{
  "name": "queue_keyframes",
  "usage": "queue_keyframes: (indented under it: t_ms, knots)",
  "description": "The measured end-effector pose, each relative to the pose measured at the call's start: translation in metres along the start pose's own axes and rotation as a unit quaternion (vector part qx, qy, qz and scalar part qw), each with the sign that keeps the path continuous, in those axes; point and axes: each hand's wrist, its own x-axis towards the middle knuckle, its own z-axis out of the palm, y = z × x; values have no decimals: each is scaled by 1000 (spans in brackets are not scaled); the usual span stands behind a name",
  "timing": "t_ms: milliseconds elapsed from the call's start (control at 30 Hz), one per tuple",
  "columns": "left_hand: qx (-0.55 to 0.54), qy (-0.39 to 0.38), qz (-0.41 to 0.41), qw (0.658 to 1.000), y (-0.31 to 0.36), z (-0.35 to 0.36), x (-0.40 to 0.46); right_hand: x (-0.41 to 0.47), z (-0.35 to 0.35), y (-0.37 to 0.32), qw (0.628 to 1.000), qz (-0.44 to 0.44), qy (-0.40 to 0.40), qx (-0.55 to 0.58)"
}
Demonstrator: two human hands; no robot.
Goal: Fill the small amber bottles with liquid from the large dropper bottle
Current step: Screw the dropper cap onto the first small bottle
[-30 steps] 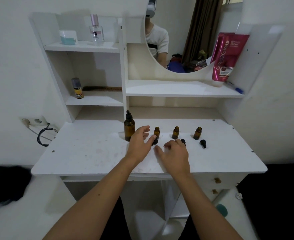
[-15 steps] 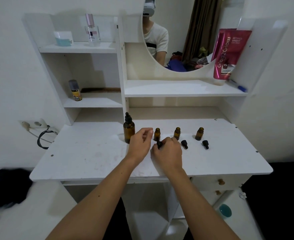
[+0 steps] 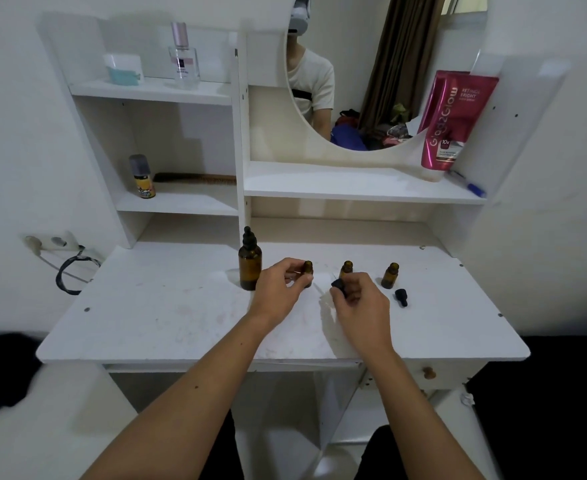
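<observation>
A large amber dropper bottle (image 3: 249,265) with a black dropper cap stands on the white vanity table (image 3: 167,320). Three small amber bottles stand uncapped in a row to its right. My left hand (image 3: 280,289) holds the leftmost small bottle (image 3: 308,270) between thumb and fingers. My right hand (image 3: 357,299) pinches a small black dropper cap (image 3: 338,285), its thin pipette pointing left toward that bottle. The middle small bottle (image 3: 346,269) stands just behind my right hand. The right small bottle (image 3: 390,275) stands apart, with another black dropper cap (image 3: 401,296) lying in front of it.
Shelves rise behind the table with a perfume bottle (image 3: 183,58), a white jar (image 3: 123,68), a small spray can (image 3: 142,176), a comb (image 3: 195,178) and a red tube (image 3: 453,119). A round mirror (image 3: 371,64) hangs above. A cable (image 3: 72,271) hangs at the left wall.
My right hand picked a black dropper cap off the table and lifted it. My left hand closed round the leftmost small bottle. The camera tilted slightly.
</observation>
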Motion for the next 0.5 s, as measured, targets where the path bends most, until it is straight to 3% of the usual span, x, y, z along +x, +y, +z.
queue_keyframes:
  t_ms: [333, 500]
  knots:
    - [-4, -13, 2, 1000, -3, -4, -1, 31, 3, -17, 993, -107, 16, 41]
    - [-3, -11, 3, 1000, -3, -3, -2, 43, 4, -19, 991, -133, -21, -19]
